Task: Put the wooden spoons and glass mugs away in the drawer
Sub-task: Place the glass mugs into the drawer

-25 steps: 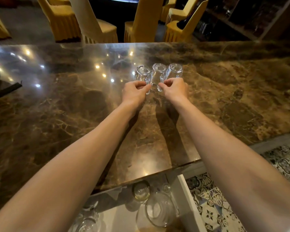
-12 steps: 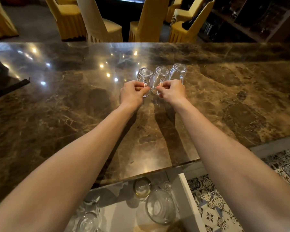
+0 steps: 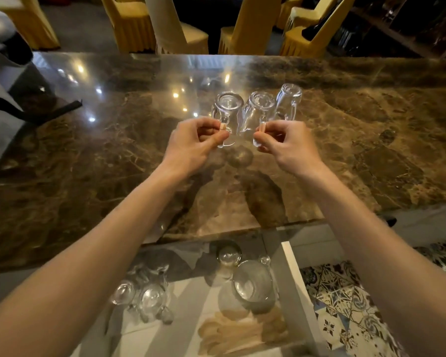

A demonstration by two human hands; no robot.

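- Head view: both hands out over the brown marble worktop, near its middle, at a row of three upside-down glass mugs.
- Left hand (image 3: pixel 195 141) pinched shut on the handle of the left mug (image 3: pixel 227 110); thumb and forefinger closed together around the loop.
- Right hand (image 3: pixel 285 143) clamped the same way on the handle of the middle mug (image 3: pixel 256 110).
- Third mug (image 3: pixel 289 101) just beside the middle one, toward the far right of the row, untouched by either hand.
- Changed over the last second: fingers, then only reaching and curling at the handles, now fully closed on them; left and middle mugs now tipped and seemingly coming off the marble, though contact at their rims hard to tell.
- Meaning for the task: grasp step looks finished for two mugs, carrying step about to begin.
- Drawer (image 3: pixel 291 284) pulled open below the near edge of the worktop, already holding several pieces of glassware (image 3: pixel 252 282) and a pile of wooden spoons (image 3: pixel 242 328) at its near end.
- Judged progress: spoons apparently put away, three mugs left on the worktop, two of them in hand.
- Next move likely a lift clear of the third mug, then a draw back over the near edge and down into a free spot in the drawer.
- Risk: mugs knocking each other or the stored glass on the way down; thin handles offering little purchase for a two-finger pinch.
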